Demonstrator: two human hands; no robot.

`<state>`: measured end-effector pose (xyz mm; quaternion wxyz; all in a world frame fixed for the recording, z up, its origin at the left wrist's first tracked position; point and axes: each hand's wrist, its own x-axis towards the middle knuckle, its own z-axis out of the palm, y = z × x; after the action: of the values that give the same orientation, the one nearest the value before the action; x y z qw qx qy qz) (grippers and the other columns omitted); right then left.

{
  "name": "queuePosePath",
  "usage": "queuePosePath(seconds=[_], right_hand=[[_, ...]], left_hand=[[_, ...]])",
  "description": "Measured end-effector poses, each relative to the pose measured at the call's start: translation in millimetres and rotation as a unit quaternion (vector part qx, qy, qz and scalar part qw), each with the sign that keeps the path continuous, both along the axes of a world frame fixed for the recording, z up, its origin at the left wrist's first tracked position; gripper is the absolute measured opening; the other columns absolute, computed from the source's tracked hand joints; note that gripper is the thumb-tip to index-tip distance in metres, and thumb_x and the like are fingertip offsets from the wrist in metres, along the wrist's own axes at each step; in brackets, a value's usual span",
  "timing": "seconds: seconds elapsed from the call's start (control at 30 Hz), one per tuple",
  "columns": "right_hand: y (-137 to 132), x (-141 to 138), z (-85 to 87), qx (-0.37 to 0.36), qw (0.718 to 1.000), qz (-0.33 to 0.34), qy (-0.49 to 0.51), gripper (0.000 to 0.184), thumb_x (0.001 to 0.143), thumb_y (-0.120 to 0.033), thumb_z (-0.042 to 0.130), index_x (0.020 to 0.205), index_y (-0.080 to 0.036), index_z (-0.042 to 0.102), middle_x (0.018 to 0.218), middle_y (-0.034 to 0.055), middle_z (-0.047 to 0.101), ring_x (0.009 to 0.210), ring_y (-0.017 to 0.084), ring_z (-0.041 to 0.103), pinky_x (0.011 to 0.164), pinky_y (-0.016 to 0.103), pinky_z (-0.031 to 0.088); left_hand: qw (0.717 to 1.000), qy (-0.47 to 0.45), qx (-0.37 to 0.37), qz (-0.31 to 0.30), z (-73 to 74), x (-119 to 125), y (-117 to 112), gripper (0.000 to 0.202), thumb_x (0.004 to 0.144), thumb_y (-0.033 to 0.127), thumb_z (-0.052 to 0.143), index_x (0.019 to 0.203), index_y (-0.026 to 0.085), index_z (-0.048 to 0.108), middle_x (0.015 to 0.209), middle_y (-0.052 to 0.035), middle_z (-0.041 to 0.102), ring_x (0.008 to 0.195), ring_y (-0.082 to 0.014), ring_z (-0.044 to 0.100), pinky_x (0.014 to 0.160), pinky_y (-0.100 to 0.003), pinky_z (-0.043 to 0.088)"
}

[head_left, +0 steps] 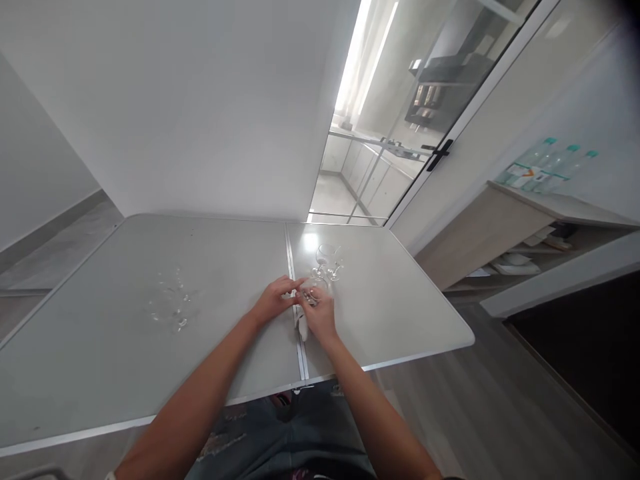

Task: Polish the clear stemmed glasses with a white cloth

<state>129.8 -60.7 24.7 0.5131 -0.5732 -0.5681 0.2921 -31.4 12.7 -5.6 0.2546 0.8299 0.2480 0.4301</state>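
Observation:
My left hand (pixel 274 301) and my right hand (pixel 318 311) meet over the centre seam of a grey folding table (pixel 150 373). Both have curled fingers closed round a small clear glass (pixel 311 295) that they hold between them. A white cloth (pixel 301 325) shows under my right hand. Just beyond my hands stand two clear stemmed glasses (pixel 330 261), upright and close together. To the left, a group of several more clear glasses (pixel 170 305) rests on the table, too faint to tell apart.
The table's far edge meets a white wall (pixel 200 100). A glass door with a black handle (pixel 440 155) is at the back right. On the right a wooden shelf unit (pixel 510 220) carries three water bottles (pixel 545 167). My jeans show below the table's near edge.

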Motion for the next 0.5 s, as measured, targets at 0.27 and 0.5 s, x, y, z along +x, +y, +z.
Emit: queuePosePath(seconds=[0.27, 0.5], right_hand=[[-4, 108, -11.9, -0.009, 0.968, -0.239, -0.080, 0.043, 0.085, -0.054, 0.064, 0.066, -0.016, 0.072, 0.075, 0.0103, 0.076, 0.071, 0.023, 0.067, 0.071, 0.031, 0.047], [55, 172, -12.7, -0.061, 0.961, -0.250, -0.103, 0.035, 0.076, -0.051, 0.069, 0.060, -0.019, 0.073, 0.082, 0.0129, 0.079, 0.087, 0.028, 0.072, 0.076, 0.031, 0.048]], left_hand=[[0.988, 0.041, -0.148, 0.017, 1.9, 2, -4, 0.051, 0.092, 0.042, 0.068, 0.141, 0.029, 0.060, 0.087, 0.0009, 0.069, 0.067, -0.0122, 0.047, 0.070, -0.026, 0.045], [0.979, 0.071, -0.192, 0.022, 8.4, 2, -6, 0.038, 0.094, 0.046, 0.062, 0.125, 0.025, 0.070, 0.081, 0.0017, 0.066, 0.062, -0.0105, 0.045, 0.066, -0.025, 0.040]])
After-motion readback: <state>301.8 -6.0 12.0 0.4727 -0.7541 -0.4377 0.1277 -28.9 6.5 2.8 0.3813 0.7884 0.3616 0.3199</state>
